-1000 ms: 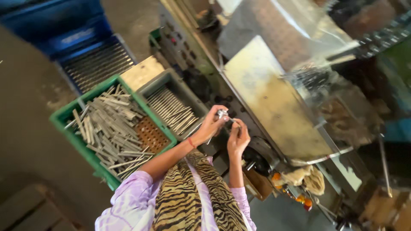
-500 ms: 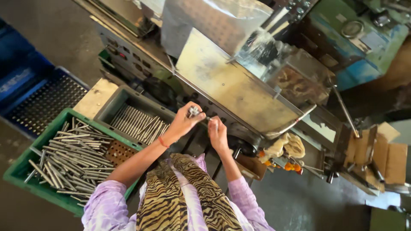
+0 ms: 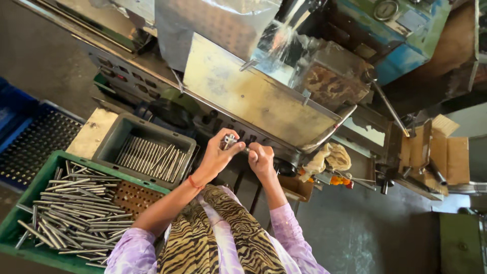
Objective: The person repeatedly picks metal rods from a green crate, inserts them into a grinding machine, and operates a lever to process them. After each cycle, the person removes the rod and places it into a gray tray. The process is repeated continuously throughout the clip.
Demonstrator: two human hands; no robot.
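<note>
Your left hand (image 3: 217, 155) pinches a small shiny metal part (image 3: 231, 140) at its fingertips, and your right hand (image 3: 261, 160) closes around a thin steel rod (image 3: 242, 148) touching that part. Both hover just before the machine's dull sheet-metal tray (image 3: 253, 96). At your left, a grey bin (image 3: 114, 144) holds neat smooth rods; the green crate (image 3: 30, 195) holds a loose heap.
</note>
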